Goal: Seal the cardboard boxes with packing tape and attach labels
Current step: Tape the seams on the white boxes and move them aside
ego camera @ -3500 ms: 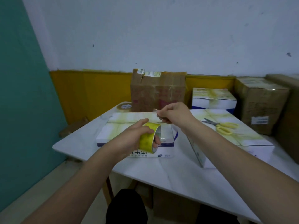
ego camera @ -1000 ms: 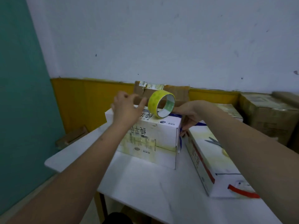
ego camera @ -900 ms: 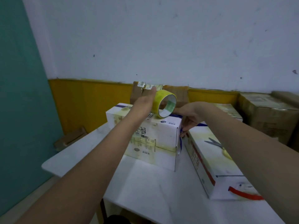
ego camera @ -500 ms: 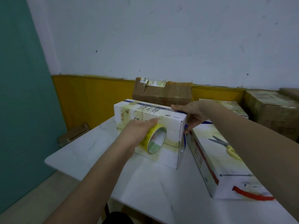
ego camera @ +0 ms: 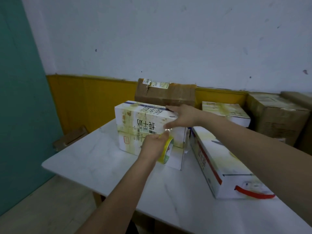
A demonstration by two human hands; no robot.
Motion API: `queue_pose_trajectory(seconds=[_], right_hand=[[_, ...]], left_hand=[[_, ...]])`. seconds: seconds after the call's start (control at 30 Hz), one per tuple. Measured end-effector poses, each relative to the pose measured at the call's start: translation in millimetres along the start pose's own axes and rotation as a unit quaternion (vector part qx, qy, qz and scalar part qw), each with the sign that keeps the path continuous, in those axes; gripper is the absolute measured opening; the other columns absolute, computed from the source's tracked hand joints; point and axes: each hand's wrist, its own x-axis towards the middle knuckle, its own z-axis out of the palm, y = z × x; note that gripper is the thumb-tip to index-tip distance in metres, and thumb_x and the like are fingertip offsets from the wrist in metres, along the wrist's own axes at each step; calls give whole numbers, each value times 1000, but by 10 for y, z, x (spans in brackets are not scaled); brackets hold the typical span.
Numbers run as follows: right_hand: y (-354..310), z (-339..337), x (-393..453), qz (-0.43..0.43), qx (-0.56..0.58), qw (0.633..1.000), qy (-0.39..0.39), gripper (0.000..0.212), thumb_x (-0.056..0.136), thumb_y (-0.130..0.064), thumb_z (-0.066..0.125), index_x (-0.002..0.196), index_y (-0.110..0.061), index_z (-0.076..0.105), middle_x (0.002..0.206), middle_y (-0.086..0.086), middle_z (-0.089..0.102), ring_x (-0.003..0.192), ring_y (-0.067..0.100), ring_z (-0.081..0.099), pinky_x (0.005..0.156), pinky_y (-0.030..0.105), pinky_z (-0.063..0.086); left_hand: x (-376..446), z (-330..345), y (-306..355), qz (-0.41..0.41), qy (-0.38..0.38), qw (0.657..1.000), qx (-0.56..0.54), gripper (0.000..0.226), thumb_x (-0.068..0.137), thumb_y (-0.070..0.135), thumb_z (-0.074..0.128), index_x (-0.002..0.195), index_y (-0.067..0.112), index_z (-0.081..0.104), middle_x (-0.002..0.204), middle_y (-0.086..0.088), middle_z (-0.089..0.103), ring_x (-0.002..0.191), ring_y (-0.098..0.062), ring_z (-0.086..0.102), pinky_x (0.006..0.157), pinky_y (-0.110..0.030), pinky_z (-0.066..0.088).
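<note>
Mid-frame, your left hand (ego camera: 154, 146) grips the tape roll (ego camera: 166, 152) against the white box (ego camera: 143, 125); right hand (ego camera: 181, 117) lies flat on top. Keep tension, press the strip down.

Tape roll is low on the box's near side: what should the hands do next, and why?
Probably sever the tape: the left hand holds the tape roll low on the white box, which the right hand steadies on top.
</note>
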Motion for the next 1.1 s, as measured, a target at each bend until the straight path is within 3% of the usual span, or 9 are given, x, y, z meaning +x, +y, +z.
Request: queue_pose_trajectory(seconds=[0.1, 0.2, 0.27, 0.43, 0.7, 0.83, 0.9, 0.97, 1.1], right_hand=[[-2, -5, 9, 34, 193, 980, 46, 90, 72, -52, 83, 149, -27, 43, 156, -2, 39, 141, 22, 38, 111, 31, 34], [82, -3, 18, 107, 365, 924, 46, 85, 59, -46, 91, 135, -24, 61, 145, -2, 53, 131, 26, 50, 108, 44, 44], [83, -18, -19, 149, 433, 888, 46, 73, 54, -45, 94, 118, -22, 69, 124, 2, 66, 108, 28, 63, 89, 47, 55], [195, -234, -174, 182, 501, 845, 52, 29, 81, -32, 80, 93, -18, 58, 89, 2, 61, 77, 22, 56, 64, 36, 46], [321, -279, -162, 165, 528, 833, 14, 83, 50, -46, 92, 123, -17, 64, 116, 10, 71, 107, 33, 66, 96, 51, 50], [402, -201, -149, 167, 577, 798, 39, 78, 58, -45, 87, 127, -19, 63, 120, 12, 70, 107, 34, 66, 93, 52, 51], [399, -119, -149, 177, 608, 772, 45, 76, 63, -44, 84, 130, -18, 60, 123, 15, 67, 105, 35, 64, 86, 49, 52], [347, -26, -155, 185, 649, 737, 38, 70, 69, -42, 81, 130, -18, 59, 119, 15, 67, 102, 35, 63, 79, 46, 52], [219, 211, -165, 190, 738, 647, -2, 54, 78, -40, 77, 124, -19, 61, 124, 18, 67, 111, 38, 63, 95, 59, 48]], left_hand=[[-113, -158, -57, 39, -30, 998, -25, 48, 97, 50, 56, 75, 10, 69, 63, 2, 69, 54, -1, 62, 66, -23, 47], [-205, -432, -63, 67, -93, 983, -141, 33, 100, 32, 58, 80, 10, 72, 74, -5, 72, 71, -14, 68, 80, -29, 53], [-215, -622, -20, 84, -129, 983, -101, 28, 99, 25, 59, 80, 8, 70, 71, -6, 71, 66, -15, 68, 70, -23, 54], [-268, -1003, -208, 85, -140, 982, 90, 45, 96, 41, 63, 63, 11, 64, 56, -8, 65, 50, -13, 61, 55, -19, 50], [-113, -970, -375, 18, -201, 976, 84, 45, 97, 42, 60, 95, -1, 75, 88, -12, 77, 55, -16, 62, 63, -26, 55], [-9, -991, -478, 104, -60, 985, 127, 36, 91, 49, 64, 98, 16, 73, 96, -4, 71, 81, -8, 64, 70, -20, 50], [-15, -986, -562, 127, 43, 990, 49, 36, 86, 52, 68, 103, 21, 70, 104, 2, 64, 96, -8, 61, 65, -14, 51], [-42, -986, -631, 104, 53, 978, -172, 41, 82, 53, 71, 110, 22, 68, 112, -1, 66, 107, -19, 64, 75, -25, 58], [-35, -1043, -693, 135, -5, 880, -456, 97, 68, 51, 87, 146, 14, 44, 141, -13, 58, 127, -33, 59, 99, -52, 53]])
